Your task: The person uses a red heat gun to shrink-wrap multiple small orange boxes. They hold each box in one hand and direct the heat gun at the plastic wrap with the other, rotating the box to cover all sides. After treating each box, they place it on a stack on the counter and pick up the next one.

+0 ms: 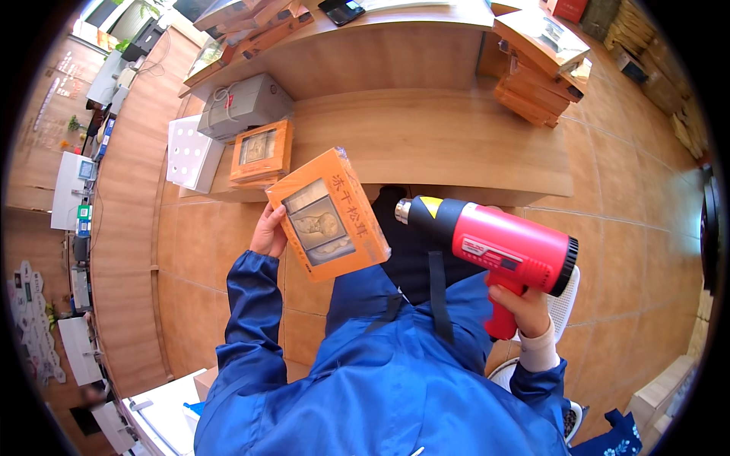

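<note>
My left hand (269, 230) grips the lower left edge of an orange box (344, 194) with a clear window. Pale dried pieces show through that window, and shiny clear film wraps the box, loose at its top corner. In my right hand (522, 308) is a red heat gun (498, 247), held by its handle. Its metal nozzle points left at the box's right side, a short gap away. Whether its trigger is pressed is hidden by my fingers.
Ahead is a wooden desk (426, 144). On its left sit more orange boxes (262, 150), a grey box (247, 105) with a cord and a white dotted box (192, 154). Orange boxes (532, 87) are stacked at right. A phone (342, 11) lies on the upper shelf.
</note>
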{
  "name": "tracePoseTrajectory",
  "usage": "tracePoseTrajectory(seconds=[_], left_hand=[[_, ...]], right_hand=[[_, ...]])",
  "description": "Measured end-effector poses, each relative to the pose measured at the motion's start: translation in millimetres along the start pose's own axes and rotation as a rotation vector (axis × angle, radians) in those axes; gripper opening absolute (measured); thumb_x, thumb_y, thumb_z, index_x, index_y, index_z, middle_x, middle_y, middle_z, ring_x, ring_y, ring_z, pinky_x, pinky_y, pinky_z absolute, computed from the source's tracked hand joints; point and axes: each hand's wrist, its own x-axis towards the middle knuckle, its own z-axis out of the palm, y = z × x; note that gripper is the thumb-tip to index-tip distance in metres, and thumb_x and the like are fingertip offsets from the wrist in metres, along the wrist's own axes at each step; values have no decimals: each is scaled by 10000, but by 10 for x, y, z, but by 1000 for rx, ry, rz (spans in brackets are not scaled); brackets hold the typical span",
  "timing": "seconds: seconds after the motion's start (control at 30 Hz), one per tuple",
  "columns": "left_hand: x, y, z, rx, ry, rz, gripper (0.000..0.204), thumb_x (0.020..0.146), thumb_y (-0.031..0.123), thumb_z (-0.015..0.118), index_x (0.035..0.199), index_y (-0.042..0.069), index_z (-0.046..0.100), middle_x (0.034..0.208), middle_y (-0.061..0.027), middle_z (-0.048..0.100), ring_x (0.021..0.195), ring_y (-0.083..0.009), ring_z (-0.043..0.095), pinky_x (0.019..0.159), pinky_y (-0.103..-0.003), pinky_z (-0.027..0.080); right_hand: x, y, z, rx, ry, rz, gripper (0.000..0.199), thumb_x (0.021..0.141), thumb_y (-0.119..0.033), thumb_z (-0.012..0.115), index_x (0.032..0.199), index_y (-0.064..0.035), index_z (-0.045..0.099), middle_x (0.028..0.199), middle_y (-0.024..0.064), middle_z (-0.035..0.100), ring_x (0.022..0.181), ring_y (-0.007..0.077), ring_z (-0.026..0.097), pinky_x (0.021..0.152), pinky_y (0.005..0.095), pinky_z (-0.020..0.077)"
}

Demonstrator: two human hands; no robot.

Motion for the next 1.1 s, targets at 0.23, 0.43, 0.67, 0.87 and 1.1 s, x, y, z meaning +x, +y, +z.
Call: tracePoseTrajectory(seconds=[0.23, 0.43, 0.67, 0.87, 1.1], left_hand=[[62, -95, -286, -65, 3, 21, 442, 901, 212, 526, 1290, 40, 406, 1261, -86, 503, 1168, -224, 475, 999, -375, 377], [71, -140, -355, -107, -83, -34, 474, 921, 278, 492, 1312, 32, 386, 1301, -105, 476, 1204, -243, 445, 1026, -394, 346], [43, -180, -206, -113, -152, -128, 495, 915, 309, 500, 1307, 29, 386, 1276, -128, 494, 1169, -259, 482, 993, -418, 391], [17, -220, -173, -82, -179, -135, 500, 910, 310, 510, 1305, 32, 381, 1271, -130, 494, 1155, -253, 496, 974, -406, 414], [52, -272, -263, -37, -210, -128, 501, 918, 325, 492, 1312, 40, 373, 1276, -129, 489, 1158, -258, 494, 976, -411, 413]], right_hand=[[-210, 148, -121, -51, -77, 47, 422, 731, -91, 705, 1108, -37, 523, 950, 66, 607, 865, 154, 576, 761, 295, 476], [-130, 193, 10, -58, -77, -44, 413, 736, -115, 702, 1101, -40, 523, 936, 69, 609, 841, 151, 578, 733, 291, 482], [81, 44, 208, -26, -84, -115, 405, 736, -106, 700, 1095, -37, 524, 928, 74, 611, 840, 157, 583, 732, 291, 487], [190, -51, 280, 23, -91, -155, 401, 738, -85, 691, 1099, -38, 521, 927, 79, 613, 847, 165, 587, 733, 298, 490], [209, -129, 262, 30, -128, -140, 381, 745, -50, 703, 1091, -31, 544, 958, 62, 620, 904, 152, 584, 797, 297, 477]])
